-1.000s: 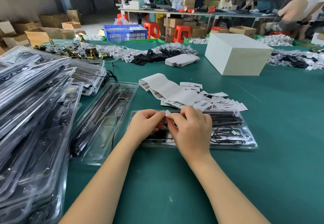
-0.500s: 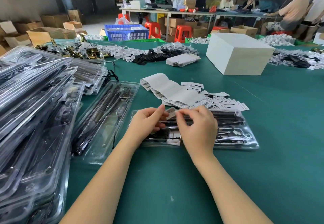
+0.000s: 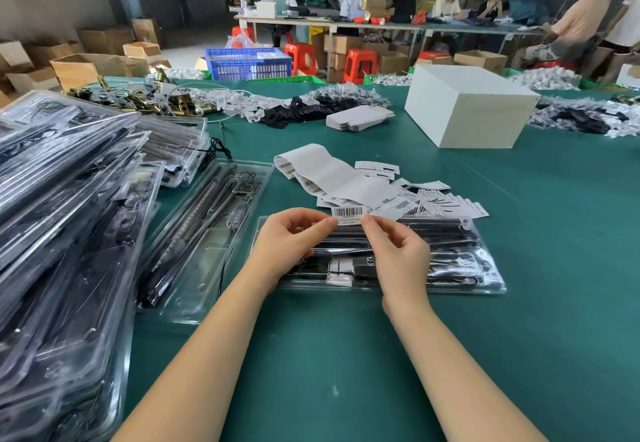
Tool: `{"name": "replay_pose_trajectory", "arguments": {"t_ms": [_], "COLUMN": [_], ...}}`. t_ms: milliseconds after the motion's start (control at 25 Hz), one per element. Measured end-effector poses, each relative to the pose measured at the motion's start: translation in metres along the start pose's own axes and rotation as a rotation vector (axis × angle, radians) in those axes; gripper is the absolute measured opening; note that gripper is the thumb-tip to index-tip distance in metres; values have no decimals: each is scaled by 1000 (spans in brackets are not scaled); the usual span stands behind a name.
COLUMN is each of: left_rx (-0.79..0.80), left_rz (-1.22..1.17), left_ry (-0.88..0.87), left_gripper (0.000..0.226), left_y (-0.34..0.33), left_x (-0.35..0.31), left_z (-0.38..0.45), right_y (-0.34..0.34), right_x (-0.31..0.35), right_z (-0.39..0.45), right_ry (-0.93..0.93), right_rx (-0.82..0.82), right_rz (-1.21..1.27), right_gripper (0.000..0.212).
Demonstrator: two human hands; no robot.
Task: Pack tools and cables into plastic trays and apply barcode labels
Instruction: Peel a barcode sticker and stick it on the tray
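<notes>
A small white barcode label (image 3: 347,215) is stretched flat between my two hands. My left hand (image 3: 291,244) pinches its left end and my right hand (image 3: 398,254) pinches its right end. Both hands hover just above a clear plastic tray (image 3: 485,268) packed with black tools and cables, lying crosswise on the green table. Behind the tray lies a curled strip of label backing (image 3: 322,168) and a spread of loose printed labels (image 3: 443,199).
A second packed clear tray (image 3: 207,234) lies to the left, beside a tall stack of packed trays (image 3: 69,216). A white box (image 3: 467,109) stands at the back right. Piles of small parts and flat cartons line the far table edge. People work at distant tables.
My hands have drawn apart and lifted slightly. The label, earlier small and hidden between my fingertips, now shows flat with its barcode facing up.
</notes>
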State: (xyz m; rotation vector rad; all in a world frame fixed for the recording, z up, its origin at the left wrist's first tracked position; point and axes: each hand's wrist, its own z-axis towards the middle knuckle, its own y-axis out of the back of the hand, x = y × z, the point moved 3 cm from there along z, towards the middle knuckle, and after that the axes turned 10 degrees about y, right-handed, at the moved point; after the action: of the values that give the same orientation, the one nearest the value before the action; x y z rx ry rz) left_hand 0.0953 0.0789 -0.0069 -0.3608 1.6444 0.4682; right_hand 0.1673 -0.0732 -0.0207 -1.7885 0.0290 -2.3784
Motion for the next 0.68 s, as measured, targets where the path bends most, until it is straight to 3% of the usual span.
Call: {"name": "replay_pose_trajectory", "arguments": {"t_ms": [680], "left_rx": [-60], "left_rz": [6], "left_ry": [-1], "left_gripper": [4], "left_y": [0], "left_x": [7], "left_z": [5], "right_y": [2], "right_x": [6], "right_z": [-3], "right_ry": [-59], "right_rx": [78], "right_rz": [156], "right_gripper": [10]}}
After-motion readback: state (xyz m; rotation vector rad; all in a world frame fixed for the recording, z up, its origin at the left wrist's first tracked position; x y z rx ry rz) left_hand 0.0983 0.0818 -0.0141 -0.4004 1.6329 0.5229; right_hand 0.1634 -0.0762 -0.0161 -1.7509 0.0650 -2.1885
